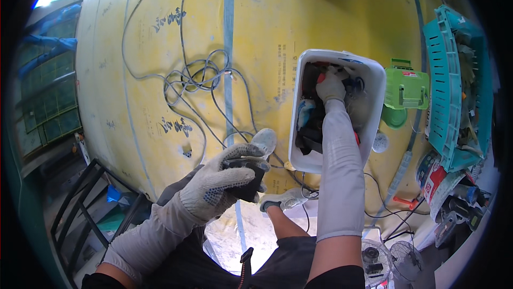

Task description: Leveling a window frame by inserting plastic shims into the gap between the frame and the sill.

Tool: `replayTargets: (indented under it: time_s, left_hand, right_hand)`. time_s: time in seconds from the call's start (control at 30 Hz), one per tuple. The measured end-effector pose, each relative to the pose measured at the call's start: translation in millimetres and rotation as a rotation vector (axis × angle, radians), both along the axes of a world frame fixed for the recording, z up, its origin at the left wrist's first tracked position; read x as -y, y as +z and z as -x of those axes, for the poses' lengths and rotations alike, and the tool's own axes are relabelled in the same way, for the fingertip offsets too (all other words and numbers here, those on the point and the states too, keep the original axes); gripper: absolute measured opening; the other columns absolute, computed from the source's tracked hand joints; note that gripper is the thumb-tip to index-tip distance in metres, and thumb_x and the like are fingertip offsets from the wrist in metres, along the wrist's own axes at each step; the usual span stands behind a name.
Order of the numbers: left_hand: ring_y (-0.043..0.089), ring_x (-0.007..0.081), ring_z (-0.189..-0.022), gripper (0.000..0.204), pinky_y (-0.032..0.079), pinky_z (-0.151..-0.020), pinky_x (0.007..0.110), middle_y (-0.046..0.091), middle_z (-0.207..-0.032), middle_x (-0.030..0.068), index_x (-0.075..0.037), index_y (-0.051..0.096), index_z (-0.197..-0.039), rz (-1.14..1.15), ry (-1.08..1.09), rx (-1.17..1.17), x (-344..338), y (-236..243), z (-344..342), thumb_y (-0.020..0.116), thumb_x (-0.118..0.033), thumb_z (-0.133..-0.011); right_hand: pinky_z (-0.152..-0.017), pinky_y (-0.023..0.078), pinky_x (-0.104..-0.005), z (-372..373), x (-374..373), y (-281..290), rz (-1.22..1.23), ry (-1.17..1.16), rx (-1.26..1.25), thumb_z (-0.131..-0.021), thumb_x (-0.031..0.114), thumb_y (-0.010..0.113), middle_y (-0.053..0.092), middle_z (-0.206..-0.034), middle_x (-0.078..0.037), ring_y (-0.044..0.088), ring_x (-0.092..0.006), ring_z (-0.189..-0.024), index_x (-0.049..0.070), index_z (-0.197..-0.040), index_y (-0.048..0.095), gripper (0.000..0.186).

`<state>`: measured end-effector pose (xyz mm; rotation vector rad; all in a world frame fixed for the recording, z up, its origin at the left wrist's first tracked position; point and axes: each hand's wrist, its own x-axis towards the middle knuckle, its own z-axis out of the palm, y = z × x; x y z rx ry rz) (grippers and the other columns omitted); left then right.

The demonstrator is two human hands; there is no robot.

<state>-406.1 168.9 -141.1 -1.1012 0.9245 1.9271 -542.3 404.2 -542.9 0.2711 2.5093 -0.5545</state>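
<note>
My left hand, in a grey dotted work glove, is closed around a small black object held above my knee. My right hand, also gloved with a long grey sleeve, reaches down into a white plastic bin on the yellow floor. Its fingers are among red, black and blue items inside the bin; whether it grips one of them I cannot tell.
A tangle of grey cable lies on the yellow floor sheet left of the bin. A green case and a teal crate of tools sit to the right. Small fans and power tools are at lower right. A black metal frame stands at lower left.
</note>
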Motion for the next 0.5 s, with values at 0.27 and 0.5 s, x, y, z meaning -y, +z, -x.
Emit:
replayTargets:
  time_s: [0.27, 0.5]
  left_hand:
    - [0.073, 0.0259, -0.105, 0.056, 0.063, -0.087, 0.039, 0.067, -0.127, 0.0154, 0.000, 0.052, -0.146, 0.001, -0.027, -0.032, 0.5, -3.3, 3.5, 0.075, -0.013, -0.096]
    - [0.074, 0.0294, -0.102, 0.057, 0.064, -0.085, 0.042, 0.068, -0.126, 0.0163, -0.001, 0.053, -0.142, 0.067, -0.021, -0.006, -2.4, 3.5, 10.1, 0.077, -0.012, -0.091]
  right_hand:
    - [-0.095, 0.059, -0.0517, 10.4, 19.1, -23.1, 0.117, -0.546, -0.490, -0.083, 0.050, 0.086, 0.076, -0.118, -0.026, 0.073, -0.0444, -0.111, 0.003, -0.127, 0.067, 0.066]
    - [-0.097, 0.059, -0.0499, 9.2, 29.8, -19.9, 0.105, -0.643, -0.228, -0.082, 0.051, 0.086, 0.077, -0.117, -0.021, 0.074, -0.0390, -0.111, 0.011, -0.126, 0.074, 0.061]
